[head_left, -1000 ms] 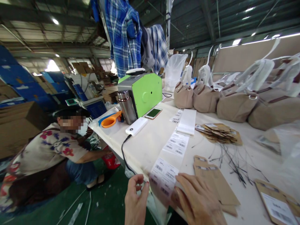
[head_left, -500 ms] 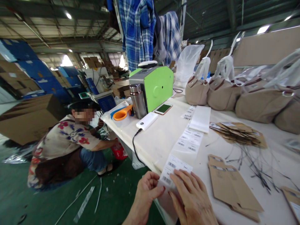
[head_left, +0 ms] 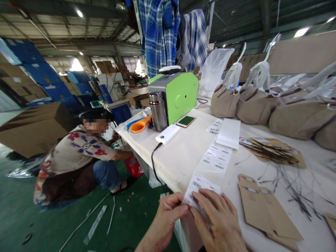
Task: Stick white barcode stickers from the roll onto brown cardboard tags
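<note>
- The left hand (head_left: 166, 217) has its thumb and index finger brought together in a pinch on the near left edge of the strip of labels (head_left: 215, 161); its other fingers curl in behind.
- The right hand (head_left: 222, 224) lays its fingers over the near end of the strip, side by side and slightly bent, with the thumb held apart from them and its tip close to the left thumb.
- The left forearm comes in from the bottom edge of the view, slanting up and to the right; the right hand is back upward, its fingers pointing up and to the left.
- The strip of labels lies on the white table (head_left: 181, 154), right of the white power bank (head_left: 169, 134) and nearer the camera, its near end at the table edge.
- Behind the power bank stand the metal flask (head_left: 158, 112) and the green machine (head_left: 183, 94); the phone (head_left: 186, 121) lies behind it to the right, the orange ring (head_left: 140, 126) to its left.
- Well right of the power bank are the white sheets (head_left: 229, 133), the brown tags (head_left: 267, 206) and, farther back, the beige handbags (head_left: 253, 105).
- Left of the power bank, beyond the table, a person (head_left: 81, 150) squats by a red container (head_left: 133, 167).
</note>
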`<state>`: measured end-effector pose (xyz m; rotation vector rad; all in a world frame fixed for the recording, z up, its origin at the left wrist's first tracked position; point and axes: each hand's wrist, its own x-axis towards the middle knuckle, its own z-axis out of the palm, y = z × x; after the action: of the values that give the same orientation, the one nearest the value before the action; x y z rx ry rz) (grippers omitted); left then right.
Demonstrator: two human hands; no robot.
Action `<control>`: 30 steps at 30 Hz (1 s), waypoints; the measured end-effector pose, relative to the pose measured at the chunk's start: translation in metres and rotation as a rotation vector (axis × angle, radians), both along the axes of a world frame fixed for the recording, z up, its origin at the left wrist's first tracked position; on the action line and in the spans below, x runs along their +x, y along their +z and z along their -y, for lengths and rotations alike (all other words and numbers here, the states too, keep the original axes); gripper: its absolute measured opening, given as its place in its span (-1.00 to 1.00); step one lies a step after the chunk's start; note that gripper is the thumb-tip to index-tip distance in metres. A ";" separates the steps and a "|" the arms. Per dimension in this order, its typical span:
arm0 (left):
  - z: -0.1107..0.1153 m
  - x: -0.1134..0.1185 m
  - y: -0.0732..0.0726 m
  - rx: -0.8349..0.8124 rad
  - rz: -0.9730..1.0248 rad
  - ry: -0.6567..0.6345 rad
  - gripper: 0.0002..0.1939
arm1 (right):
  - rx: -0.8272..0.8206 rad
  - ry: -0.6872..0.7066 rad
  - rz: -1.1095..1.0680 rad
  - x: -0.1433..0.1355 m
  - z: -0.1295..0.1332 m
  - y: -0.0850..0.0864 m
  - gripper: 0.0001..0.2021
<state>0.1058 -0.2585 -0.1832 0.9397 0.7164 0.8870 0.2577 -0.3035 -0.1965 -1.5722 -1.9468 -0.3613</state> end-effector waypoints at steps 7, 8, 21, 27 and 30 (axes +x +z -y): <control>-0.002 0.005 0.003 -0.002 -0.009 0.014 -0.90 | -0.047 -0.024 -0.106 -0.003 -0.003 0.005 -0.76; -0.002 0.006 0.003 0.000 -0.021 0.021 -0.90 | -0.055 -0.022 -0.120 -0.003 -0.004 0.006 -0.77; -0.006 0.003 -0.003 -0.103 -0.160 0.050 -0.74 | -0.156 -0.108 -0.350 -0.005 -0.011 0.009 -0.83; -0.003 0.005 -0.011 -0.109 -0.227 0.055 -0.71 | -0.128 -0.105 -0.519 0.001 -0.013 0.016 -0.82; -0.002 0.003 -0.008 -0.072 -0.264 0.062 -0.72 | -0.080 -0.091 -0.489 0.003 -0.010 0.018 -0.83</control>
<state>0.1086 -0.2568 -0.1911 0.9849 1.0019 0.7936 0.2603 -0.2939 -0.1790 -1.6190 -1.5313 0.0671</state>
